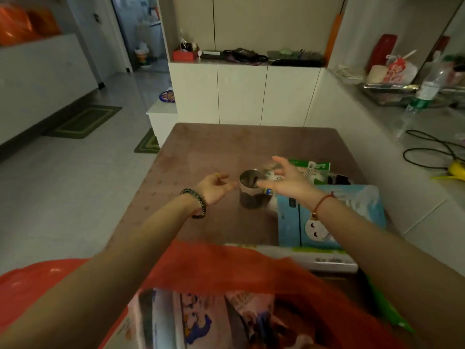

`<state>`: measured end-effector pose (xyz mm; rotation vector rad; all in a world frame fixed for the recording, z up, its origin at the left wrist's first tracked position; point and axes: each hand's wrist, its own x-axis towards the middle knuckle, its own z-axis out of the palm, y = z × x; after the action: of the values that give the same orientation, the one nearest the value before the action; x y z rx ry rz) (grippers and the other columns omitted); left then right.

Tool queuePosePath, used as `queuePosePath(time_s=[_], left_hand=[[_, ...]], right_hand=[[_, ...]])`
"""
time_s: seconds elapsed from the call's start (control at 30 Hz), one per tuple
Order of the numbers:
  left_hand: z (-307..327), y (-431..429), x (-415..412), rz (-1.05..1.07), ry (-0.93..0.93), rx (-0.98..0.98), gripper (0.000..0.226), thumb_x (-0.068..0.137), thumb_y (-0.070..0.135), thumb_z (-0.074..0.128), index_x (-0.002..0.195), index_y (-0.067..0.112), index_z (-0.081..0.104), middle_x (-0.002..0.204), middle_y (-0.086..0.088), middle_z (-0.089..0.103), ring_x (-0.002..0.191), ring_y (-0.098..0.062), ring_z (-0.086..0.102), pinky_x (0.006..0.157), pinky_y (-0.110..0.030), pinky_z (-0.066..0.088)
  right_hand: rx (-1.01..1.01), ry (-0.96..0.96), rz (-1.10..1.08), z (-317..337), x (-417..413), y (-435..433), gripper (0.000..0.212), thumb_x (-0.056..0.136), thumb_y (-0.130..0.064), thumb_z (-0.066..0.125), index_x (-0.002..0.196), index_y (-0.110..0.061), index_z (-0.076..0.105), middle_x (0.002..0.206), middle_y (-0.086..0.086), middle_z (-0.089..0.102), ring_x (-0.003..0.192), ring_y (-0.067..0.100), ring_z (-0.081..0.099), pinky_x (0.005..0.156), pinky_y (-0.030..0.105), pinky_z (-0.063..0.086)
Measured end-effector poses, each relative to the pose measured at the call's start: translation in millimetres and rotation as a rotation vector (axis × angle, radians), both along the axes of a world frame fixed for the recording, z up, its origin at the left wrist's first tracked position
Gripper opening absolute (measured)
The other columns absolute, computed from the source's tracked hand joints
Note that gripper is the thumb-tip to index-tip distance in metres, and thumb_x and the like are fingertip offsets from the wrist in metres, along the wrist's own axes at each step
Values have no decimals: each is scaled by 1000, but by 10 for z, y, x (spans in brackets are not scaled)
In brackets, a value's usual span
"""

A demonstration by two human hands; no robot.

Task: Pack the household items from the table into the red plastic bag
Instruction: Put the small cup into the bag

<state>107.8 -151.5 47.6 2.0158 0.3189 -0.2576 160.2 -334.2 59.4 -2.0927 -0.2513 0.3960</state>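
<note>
a: from the head view, what are the hands doing?

b: both arms reach out over the table. the left hand is relaxed, palm turned inward, fingers loosely bent, holding nothing. the right hand is spread wide and also holds nothing.

a: what sits between them?

b: a dark cup stands upright between the two hands. the left fingertips are just beside its rim. the right thumb overlaps the rim, but with the blur i cannot tell whether either hand touches it.

a: other items?

b: just beyond the right hand lies a green and white packet. under the right wrist a blue pack with a snowman face lies flat on the table.

a: and the bag?

b: the red plastic bag is on the near side of both hands, beneath the forearms. its mouth is open, with printed packets inside. a dark bead bracelet rings the left wrist, a red cord the right.
</note>
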Motion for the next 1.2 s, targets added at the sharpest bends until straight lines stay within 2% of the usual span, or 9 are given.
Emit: queuePosePath(time_s=[0.1,0.33,0.47,0.6,0.67,0.8,0.9,1.07,1.2], left_hand=[[-226,-88,336,42,74,-42,67,90,28,54,144,10,20,145,-12,38,125,-26,45,88,-27,39],[-717,-128,739,0,247,-174,83,84,37,60,147,18,8,150,-10,29,130,-28,40,88,-33,39],[-753,-98,718,-79,266,-172,85,84,37,60,147,19,5,151,-8,28,131,-26,38,91,-35,39],[-449,23,519,-206,19,-225,98,77,9,70,146,12,1,142,1,36,125,-18,43,87,-13,45],[-211,3,304,-274,-161,-134,102,69,4,76,143,9,6,124,9,42,117,-14,45,80,-2,46],[308,-166,-268,-271,-490,141,97,57,32,83,134,21,26,122,8,52,115,-12,53,97,-28,48],[622,-238,-911,-297,-629,145,104,56,55,73,136,36,10,130,26,35,125,6,38,103,-4,32],[473,-182,-2286,-160,-683,378,68,70,74,47,128,40,30,127,26,45,116,11,44,93,-3,36],[11,-338,-3018,-481,-485,766,40,97,46,16,96,43,56,92,31,67,84,15,60,73,-7,49]], right_hand=[[-254,-69,53,-435,398,225,104,68,-25,80,147,-13,15,151,12,29,137,29,31,110,36,31],[-479,-150,89,-991,845,587,91,71,-31,76,144,-28,22,150,18,17,132,39,33,107,47,37],[-449,-208,71,-936,742,587,82,67,-23,78,135,-27,33,132,16,33,113,35,50,96,44,47],[-140,-284,42,-493,419,436,78,61,-35,82,128,-25,42,121,5,48,108,22,53,87,30,47],[3,-319,65,-167,129,350,76,60,-41,81,125,-29,43,116,-4,53,107,15,53,82,23,46],[104,-475,80,455,-571,120,75,57,-46,78,122,-37,41,117,-11,53,108,6,52,88,21,45],[288,-474,48,745,-1137,-176,71,56,-48,75,117,-38,40,115,-21,53,106,-3,55,87,23,52],[508,-339,107,621,-1964,-617,76,49,-24,81,111,-37,39,104,-26,64,91,-4,65,67,10,53],[423,-203,207,175,-2424,-668,76,47,-30,83,108,-41,40,110,-14,61,102,5,62,82,24,54]])
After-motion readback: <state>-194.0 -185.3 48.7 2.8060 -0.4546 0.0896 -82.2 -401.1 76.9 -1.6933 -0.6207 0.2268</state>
